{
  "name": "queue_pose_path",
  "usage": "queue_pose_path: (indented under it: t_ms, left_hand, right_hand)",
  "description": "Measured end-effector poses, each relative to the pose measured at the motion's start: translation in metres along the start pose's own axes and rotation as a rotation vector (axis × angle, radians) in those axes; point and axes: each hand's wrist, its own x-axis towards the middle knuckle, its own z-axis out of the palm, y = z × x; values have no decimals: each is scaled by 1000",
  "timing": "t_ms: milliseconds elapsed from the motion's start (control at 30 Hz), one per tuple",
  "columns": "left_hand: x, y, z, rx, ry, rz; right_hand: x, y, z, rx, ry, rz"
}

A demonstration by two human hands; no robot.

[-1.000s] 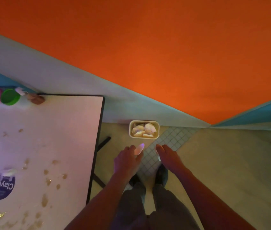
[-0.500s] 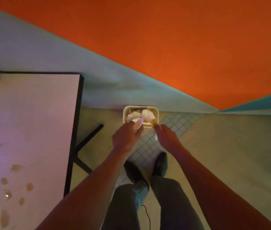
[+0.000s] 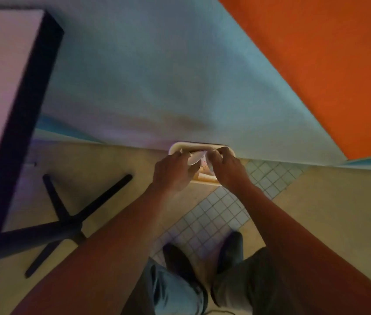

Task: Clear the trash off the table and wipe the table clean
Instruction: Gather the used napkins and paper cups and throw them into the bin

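Cream plastic bin (image 3: 181, 147) on floor by wall | my left hand (image 3: 172, 172) pinches pale plastic spoon (image 3: 195, 158) over it, to drop | right hand (image 3: 226, 169) curled, contents unclear.

Obstacles: wall (image 3: 157, 76) at 12 o'clock behind bin (image 3: 181, 146); table (image 3: 0, 76), table base (image 3: 66, 221) at 9. Open floor (image 3: 339, 212) at 3.

Dim rm, purplish glow at left. Wall (image 3: 157, 76) pale blue-grey low down, orange (image 3: 329, 64) above, teal strip along base. Floor (image 3: 339, 212) tan w/ diagonal band of small white tiles (image 3: 211, 214). Black-edged tabletop (image 3: 0, 64) at left on black cross-foot base (image 3: 64, 221)
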Motion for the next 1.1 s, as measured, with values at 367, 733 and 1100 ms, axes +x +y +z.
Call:
queue_pose_path:
  t_ms: [367, 733, 1100]
  left_hand:
    - [89, -25, 132, 35, 89, 60]
    - [114, -27, 181, 21, -115, -14]
    - [102, -38, 161, -46, -118, 33]
  right_hand:
    - [101, 82, 93, -251, 104, -147]
    - [144, 114, 131, -389, 11, -16]
    - [125, 85, 96, -293, 52, -44]
